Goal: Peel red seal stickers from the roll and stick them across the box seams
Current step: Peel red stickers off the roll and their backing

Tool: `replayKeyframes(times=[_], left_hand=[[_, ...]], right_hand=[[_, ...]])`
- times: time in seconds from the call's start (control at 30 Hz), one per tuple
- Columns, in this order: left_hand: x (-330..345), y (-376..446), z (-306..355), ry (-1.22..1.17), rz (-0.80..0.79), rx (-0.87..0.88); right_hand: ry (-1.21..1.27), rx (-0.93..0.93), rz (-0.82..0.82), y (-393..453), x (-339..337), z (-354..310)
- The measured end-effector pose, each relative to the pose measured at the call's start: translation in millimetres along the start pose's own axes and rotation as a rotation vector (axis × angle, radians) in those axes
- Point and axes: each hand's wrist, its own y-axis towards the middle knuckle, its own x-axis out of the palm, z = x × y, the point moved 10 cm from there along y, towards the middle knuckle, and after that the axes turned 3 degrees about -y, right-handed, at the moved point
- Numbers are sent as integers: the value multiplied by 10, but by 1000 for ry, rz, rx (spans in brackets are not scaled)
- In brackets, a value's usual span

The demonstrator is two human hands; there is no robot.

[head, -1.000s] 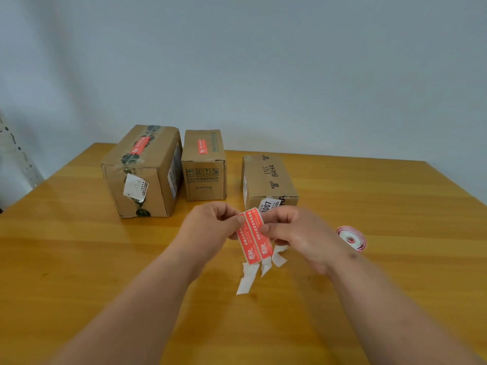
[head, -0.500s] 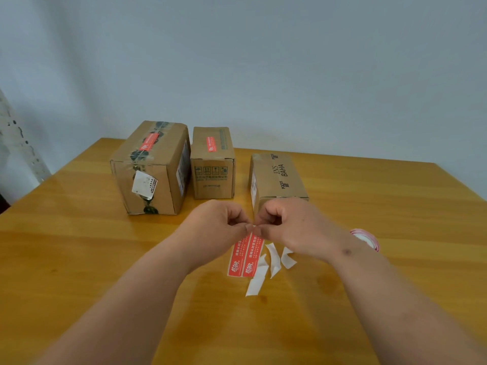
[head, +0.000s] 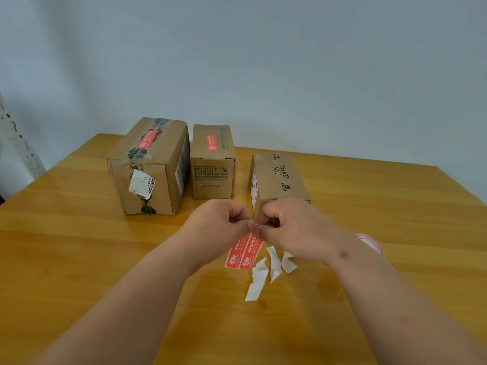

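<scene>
My left hand [head: 221, 222] and my right hand [head: 286, 227] meet fingertip to fingertip above the table, both pinching the top edge of a strip with two red seal stickers [head: 243, 251] that hangs down between them. Three cardboard boxes stand beyond my hands. The large left box [head: 150, 167] and the middle box [head: 213, 162] each carry a red sticker on top. The right box [head: 276, 177] has printed letters and no red sticker visible. The sticker roll [head: 370, 242] lies mostly hidden behind my right wrist.
Several white backing scraps [head: 263, 272] lie on the wooden table [head: 79, 259] just below my hands. A grey wall rises behind the table's far edge, and a perforated metal upright [head: 18, 143] leans at the far left.
Both hands have moved their grip to the strip's top edge, so the two red stickers now hang downward instead of being held up facing me. The view shifted slightly.
</scene>
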Motion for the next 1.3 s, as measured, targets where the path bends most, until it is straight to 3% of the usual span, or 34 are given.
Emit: replayKeyframes(times=[0.83,1.13,1.3], left_hand=[[191,64,-127,-195,-27,-121],[217,79,-123,-205,-25,-135],[208,79,-45,-94,-7,-91]], right_hand=[[-175,-83,58,-74,-49,38],[-212,-145,116,-86,-63,13],[-226,-174,136,-92,-46,24]])
